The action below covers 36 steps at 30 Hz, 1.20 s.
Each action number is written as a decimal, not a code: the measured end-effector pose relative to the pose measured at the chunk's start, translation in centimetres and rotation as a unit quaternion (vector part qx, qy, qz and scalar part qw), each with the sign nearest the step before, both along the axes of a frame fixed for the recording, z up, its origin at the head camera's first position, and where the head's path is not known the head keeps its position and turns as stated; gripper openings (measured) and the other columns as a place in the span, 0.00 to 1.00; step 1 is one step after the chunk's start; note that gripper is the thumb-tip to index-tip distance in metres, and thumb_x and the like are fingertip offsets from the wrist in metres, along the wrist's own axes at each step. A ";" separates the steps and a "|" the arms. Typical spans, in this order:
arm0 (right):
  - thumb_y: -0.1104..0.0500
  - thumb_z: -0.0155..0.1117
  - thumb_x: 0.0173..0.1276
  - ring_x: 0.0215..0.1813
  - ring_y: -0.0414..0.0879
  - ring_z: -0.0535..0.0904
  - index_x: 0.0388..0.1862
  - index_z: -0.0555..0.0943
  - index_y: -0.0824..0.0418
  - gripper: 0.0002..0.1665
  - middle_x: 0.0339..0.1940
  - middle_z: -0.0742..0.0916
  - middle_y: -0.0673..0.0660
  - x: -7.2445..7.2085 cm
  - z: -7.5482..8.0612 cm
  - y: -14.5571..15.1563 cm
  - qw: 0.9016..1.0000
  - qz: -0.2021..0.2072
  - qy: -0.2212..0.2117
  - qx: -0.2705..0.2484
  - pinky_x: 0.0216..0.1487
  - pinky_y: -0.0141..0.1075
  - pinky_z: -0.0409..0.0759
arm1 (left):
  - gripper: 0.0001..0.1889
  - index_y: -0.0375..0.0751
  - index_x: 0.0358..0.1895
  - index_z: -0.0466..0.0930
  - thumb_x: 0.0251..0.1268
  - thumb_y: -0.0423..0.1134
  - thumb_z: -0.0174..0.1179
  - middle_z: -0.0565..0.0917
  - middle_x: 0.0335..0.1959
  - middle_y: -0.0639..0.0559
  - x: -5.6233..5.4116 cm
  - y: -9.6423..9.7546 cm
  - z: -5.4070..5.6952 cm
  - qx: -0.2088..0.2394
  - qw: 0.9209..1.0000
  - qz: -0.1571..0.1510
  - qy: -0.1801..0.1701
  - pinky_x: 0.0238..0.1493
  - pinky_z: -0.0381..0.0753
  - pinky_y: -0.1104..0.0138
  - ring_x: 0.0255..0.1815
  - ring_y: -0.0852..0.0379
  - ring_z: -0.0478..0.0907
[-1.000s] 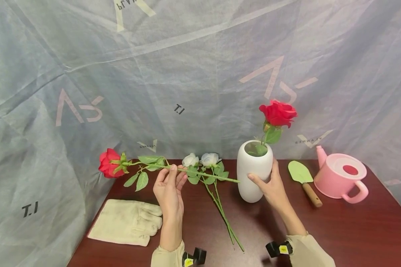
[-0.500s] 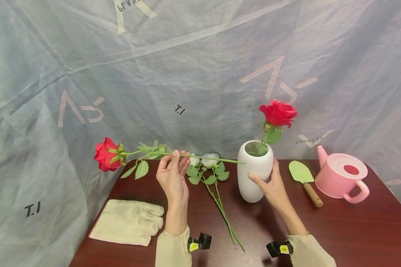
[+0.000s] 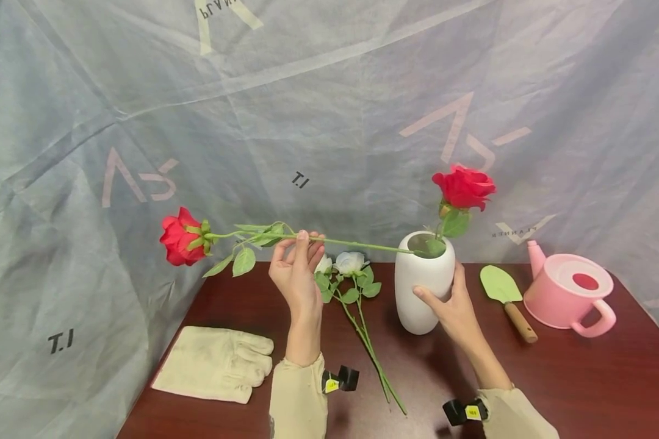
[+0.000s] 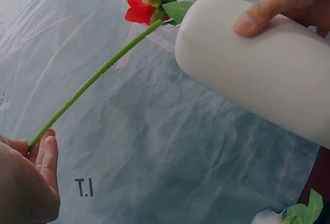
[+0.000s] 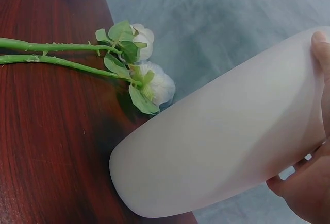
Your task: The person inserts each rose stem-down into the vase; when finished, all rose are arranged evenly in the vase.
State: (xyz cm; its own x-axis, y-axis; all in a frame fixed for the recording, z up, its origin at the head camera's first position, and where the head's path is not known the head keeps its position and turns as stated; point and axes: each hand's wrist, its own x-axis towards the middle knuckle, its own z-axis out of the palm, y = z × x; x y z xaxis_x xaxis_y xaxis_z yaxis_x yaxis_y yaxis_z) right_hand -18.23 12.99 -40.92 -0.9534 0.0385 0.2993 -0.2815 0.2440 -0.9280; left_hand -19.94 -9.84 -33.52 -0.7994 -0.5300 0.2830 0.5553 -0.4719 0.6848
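My left hand (image 3: 299, 274) pinches the green stem of a red rose (image 3: 182, 238) between thumb and fingers. The rose lies nearly level, its bloom to the left and its bare stem end at the vase mouth in the head view. My right hand (image 3: 451, 305) grips the side of the white vase (image 3: 412, 286), thumb in front. Another red rose (image 3: 464, 188) stands in the vase, its bloom above the rim. In the left wrist view the held stem (image 4: 98, 74) slants up towards the vase (image 4: 247, 59); whether its tip is inside the mouth I cannot tell.
Two white roses (image 3: 351, 263) lie on the dark red table (image 3: 357, 390) between my hands, stems towards me. A cream glove (image 3: 214, 364) lies at the left. Right of the vase are a green trowel (image 3: 501, 285) and a pink watering can (image 3: 562, 292). A grey sheet (image 3: 329, 122) hangs behind.
My left hand has risen and moved right, carrying the rose; its stem end went from beside the vase up to the mouth. The right hand keeps its hold on the vase.
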 end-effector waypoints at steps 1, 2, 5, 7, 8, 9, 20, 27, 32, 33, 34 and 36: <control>0.62 0.67 0.60 0.56 0.48 0.65 0.72 0.46 0.61 0.50 0.61 0.67 0.61 0.0 0.0 0.0 1.000 -0.001 -0.001 0.000 0.52 0.44 0.66 | 0.11 0.32 0.34 0.71 0.61 0.36 0.62 0.83 0.29 0.37 -0.1 0.2 0.0 -0.005 1.000 0.002 0.000 0.37 0.83 0.60 0.32 0.46 0.84; 0.62 0.67 0.60 0.56 0.48 0.65 0.72 0.46 0.61 0.50 0.61 0.67 0.61 0.0 0.0 0.0 1.000 -0.001 -0.001 0.000 0.52 0.43 0.66 | 0.11 0.32 0.34 0.71 0.61 0.36 0.62 0.83 0.29 0.37 -0.3 0.4 0.0 -0.010 1.000 0.005 0.000 0.37 0.83 0.60 0.32 0.45 0.84; 0.62 0.67 0.60 0.56 0.48 0.65 0.73 0.46 0.61 0.50 0.61 0.67 0.61 0.0 0.0 -0.1 1.000 -0.001 -0.001 0.000 0.52 0.43 0.65 | 0.10 0.31 0.34 0.72 0.62 0.35 0.62 0.83 0.29 0.36 -0.7 0.9 0.0 -0.029 0.999 0.018 0.011 0.37 0.82 0.58 0.32 0.44 0.83; 0.62 0.67 0.60 0.57 0.48 0.65 0.73 0.46 0.61 0.50 0.61 0.67 0.61 0.0 0.0 -0.1 1.000 0.000 -0.001 -0.001 0.53 0.43 0.65 | 0.10 0.31 0.33 0.72 0.62 0.35 0.62 0.83 0.29 0.36 -0.9 1.3 0.1 -0.043 0.999 0.024 0.021 0.37 0.83 0.57 0.32 0.44 0.83; 0.62 0.67 0.60 0.57 0.48 0.64 0.73 0.46 0.61 0.50 0.61 0.67 0.61 0.0 0.0 -0.1 1.000 0.001 -0.001 -0.001 0.53 0.43 0.65 | 0.09 0.31 0.33 0.73 0.62 0.35 0.62 0.83 0.29 0.36 -1.0 1.5 0.1 -0.051 0.998 0.025 0.026 0.36 0.83 0.57 0.32 0.44 0.83; 0.62 0.67 0.60 0.57 0.48 0.64 0.73 0.46 0.61 0.50 0.61 0.66 0.61 0.0 0.0 -0.2 1.000 0.001 0.000 -0.001 0.53 0.43 0.65 | 0.09 0.31 0.33 0.73 0.62 0.34 0.62 0.83 0.29 0.36 -1.1 1.7 0.2 -0.059 0.997 0.026 0.032 0.36 0.83 0.57 0.31 0.45 0.83; 0.61 0.66 0.61 0.57 0.48 0.65 0.73 0.46 0.60 0.50 0.61 0.67 0.61 0.1 0.0 0.0 1.000 -0.001 -0.006 0.000 0.52 0.39 0.65 | 0.06 0.30 0.34 0.74 0.63 0.31 0.60 0.83 0.29 0.35 -1.8 4.0 0.4 -0.141 0.988 0.023 0.051 0.34 0.83 0.54 0.29 0.45 0.83; 0.62 0.66 0.61 0.57 0.49 0.65 0.74 0.44 0.59 0.52 0.62 0.67 0.61 0.3 0.1 0.0 1.000 -0.003 0.004 0.002 0.52 0.37 0.64 | 0.08 0.28 0.34 0.75 0.63 0.32 0.60 0.83 0.29 0.35 -1.9 5.2 0.2 -0.168 0.984 0.010 0.053 0.34 0.81 0.48 0.30 0.38 0.82; 0.63 0.66 0.61 0.57 0.48 0.65 0.74 0.45 0.59 0.51 0.62 0.67 0.60 0.4 0.1 0.0 1.000 -0.004 0.003 0.000 0.51 0.36 0.64 | 0.08 0.27 0.35 0.76 0.62 0.32 0.61 0.84 0.28 0.37 -1.7 6.4 0.4 -0.194 0.980 -0.016 0.037 0.34 0.83 0.54 0.29 0.39 0.82; 0.63 0.66 0.61 0.57 0.48 0.65 0.74 0.45 0.59 0.51 0.62 0.67 0.60 0.4 0.1 0.0 1.000 -0.005 0.003 0.002 0.51 0.37 0.64 | 0.08 0.27 0.35 0.76 0.62 0.31 0.61 0.84 0.28 0.37 -1.5 6.6 0.6 -0.202 0.979 -0.020 0.034 0.34 0.83 0.54 0.29 0.40 0.82; 0.63 0.66 0.61 0.57 0.48 0.65 0.74 0.44 0.59 0.51 0.62 0.67 0.60 0.5 0.1 0.0 1.000 -0.006 0.004 0.003 0.51 0.37 0.64 | 0.07 0.26 0.35 0.76 0.62 0.31 0.60 0.84 0.28 0.36 -1.2 6.9 0.8 -0.213 0.976 -0.022 0.030 0.34 0.83 0.54 0.28 0.41 0.82; 0.64 0.66 0.60 0.57 0.48 0.65 0.74 0.45 0.60 0.51 0.62 0.67 0.61 0.5 0.1 0.0 1.000 -0.008 0.006 0.004 0.51 0.36 0.64 | 0.07 0.26 0.34 0.77 0.62 0.30 0.60 0.83 0.28 0.35 -0.7 7.2 1.4 -0.233 0.972 -0.022 0.023 0.35 0.82 0.54 0.28 0.42 0.82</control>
